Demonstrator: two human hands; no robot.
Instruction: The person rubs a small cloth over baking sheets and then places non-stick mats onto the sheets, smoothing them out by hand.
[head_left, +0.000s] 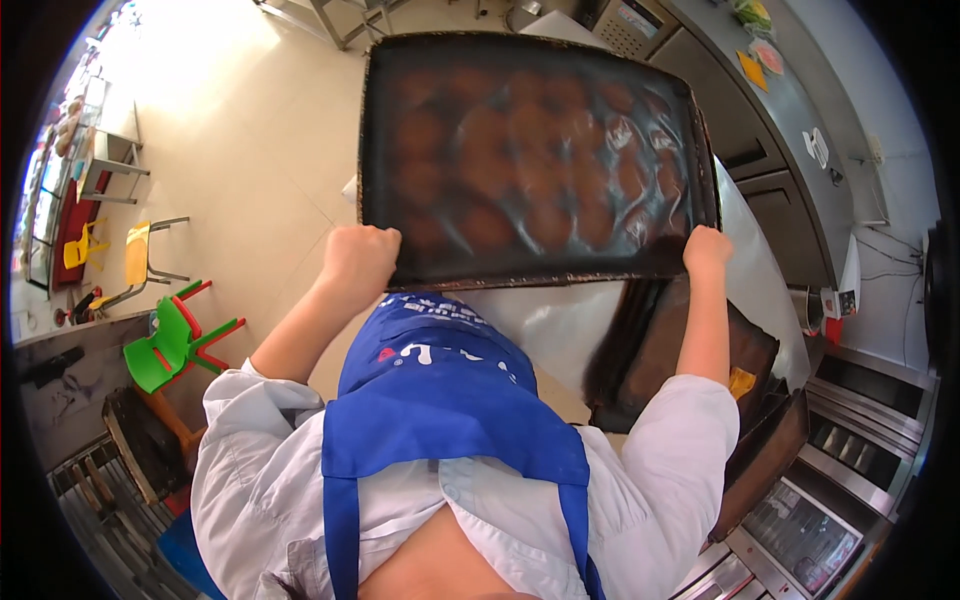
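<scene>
A large dark rectangular baking tray (525, 157) is held up in front of me, its shiny interior marked with brownish rounded patches. My left hand (362, 255) grips its near left corner. At the near right corner, my right hand (707, 251) is closed on the rim. The fingers under the tray are mostly hidden. Below my right forearm, more dark trays (660, 352) lie on a pale silvery surface (555, 322), partly covered by my arm and the held tray.
A stainless steel counter (795, 97) runs along the right, with an oven (862, 427) at the lower right. Small green (159, 349) and yellow chairs (137, 251) stand on the left. Another tray (146, 446) leans near a slatted rack (97, 495) at the lower left.
</scene>
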